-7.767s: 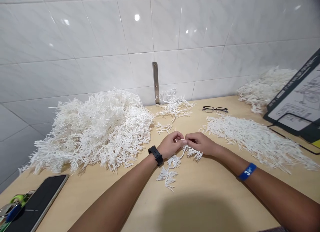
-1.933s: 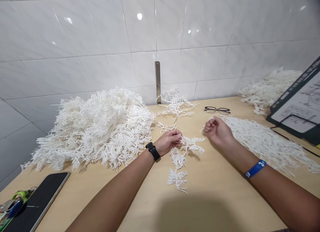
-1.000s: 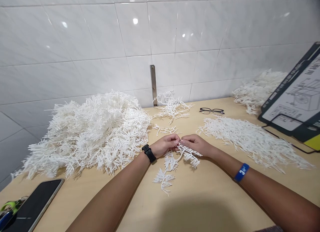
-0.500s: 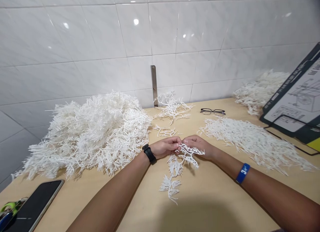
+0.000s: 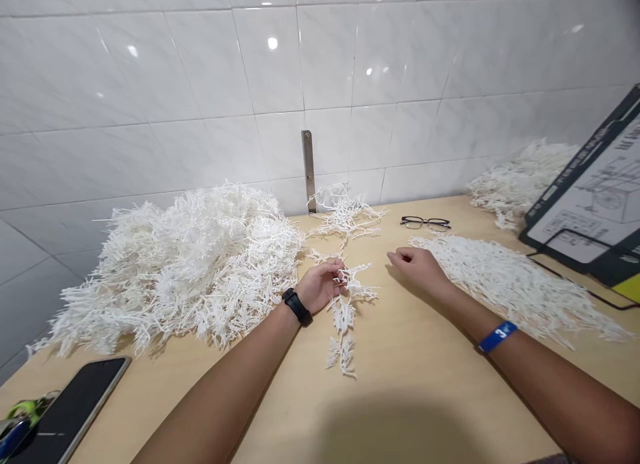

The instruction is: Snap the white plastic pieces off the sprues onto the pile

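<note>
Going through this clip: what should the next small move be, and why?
Probably bring the right hand over to the white fringe strand and pinch it, because the left hand appears to hold its upper end while the right hand sits apart, seemingly empty, beside the flat white pile.

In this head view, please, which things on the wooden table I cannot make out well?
Head view:
- Left hand grip on the white branched plastic strand: its own curled fingers hide it.
- Black smartphone: the lower edge cuts it off.
- Green-and-blue key ring: the left edge cuts it off.
- Black-framed printed sheet: the right edge cuts it off; its text is too small.
</note>
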A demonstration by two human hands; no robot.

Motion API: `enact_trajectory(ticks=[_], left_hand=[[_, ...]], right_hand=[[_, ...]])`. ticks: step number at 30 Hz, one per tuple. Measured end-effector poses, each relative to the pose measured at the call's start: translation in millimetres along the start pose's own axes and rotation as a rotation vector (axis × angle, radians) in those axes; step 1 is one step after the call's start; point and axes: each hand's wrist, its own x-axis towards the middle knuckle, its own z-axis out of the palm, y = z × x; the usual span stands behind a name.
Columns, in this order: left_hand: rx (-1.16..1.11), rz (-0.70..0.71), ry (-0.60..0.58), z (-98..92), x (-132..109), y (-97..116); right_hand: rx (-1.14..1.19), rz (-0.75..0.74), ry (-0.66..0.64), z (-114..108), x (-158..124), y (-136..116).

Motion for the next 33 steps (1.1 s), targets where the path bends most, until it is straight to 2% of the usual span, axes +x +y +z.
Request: enact_trajectory(ticks=[3, 5, 6, 8, 10, 12, 13, 16, 21, 24, 26, 30, 33], left_hand=[[-0.024, 0.017, 0.033, 1.8, -0.9, 0.2], [-0.029, 0.016, 0.039, 2.7, -1.5, 0.4], [-0.025, 0.012, 0.039, 3.0, -1.7, 0.3], [-0.006, 0.005, 0.038, 3.7, -1.8, -0.2], [0.016, 0.007, 0.03, 4.3, -1.7, -1.1], [0.031, 0.009, 0.026, 4.6, -1.4, -1.9], [0.036, 0.006, 0.025, 4.7, -1.3, -2.1], [0.039, -0.005, 0.026, 4.7, -0.8, -1.9], [0.06, -0.012, 0.018, 4.8, -0.7, -1.2], [0.079, 0.002, 0.027, 5.9, -1.2, -1.5], [0.103, 0.004, 0.035, 6.8, -1.5, -1.9], [0.155, -0.003, 0.038, 7.3, -1.2, -3.0], [0.178, 0.002, 0.035, 6.1, -0.5, -4.1]], right_hand=[[-0.135, 0.067, 0.083, -4.2, 3.2, 7.3], [-0.037, 0.071, 0.116, -1.2, 1.6, 6.5], [0.096, 0.072, 0.1, 2.6, -0.7, 3.7], [0.472, 0.108, -0.047, 14.1, -7.6, -5.8], [0.826, 0.209, -0.275, 26.7, -14.9, -17.1], [1.027, 0.316, -0.412, 35.2, -18.9, -24.5], [1.092, 0.358, -0.438, 37.0, -19.0, -25.5], [1.235, 0.455, -0.358, 33.5, -11.7, -17.6], [1.24, 0.552, 0.113, 22.7, 4.3, 3.1], [1.192, 0.519, 0.277, 21.8, 5.6, 3.8], [1.206, 0.47, 0.249, 22.9, 4.0, 0.6], [1.291, 0.478, 0.041, 26.5, 2.2, -2.9], [1.314, 0.545, 0.057, 27.8, 5.4, 0.6]])
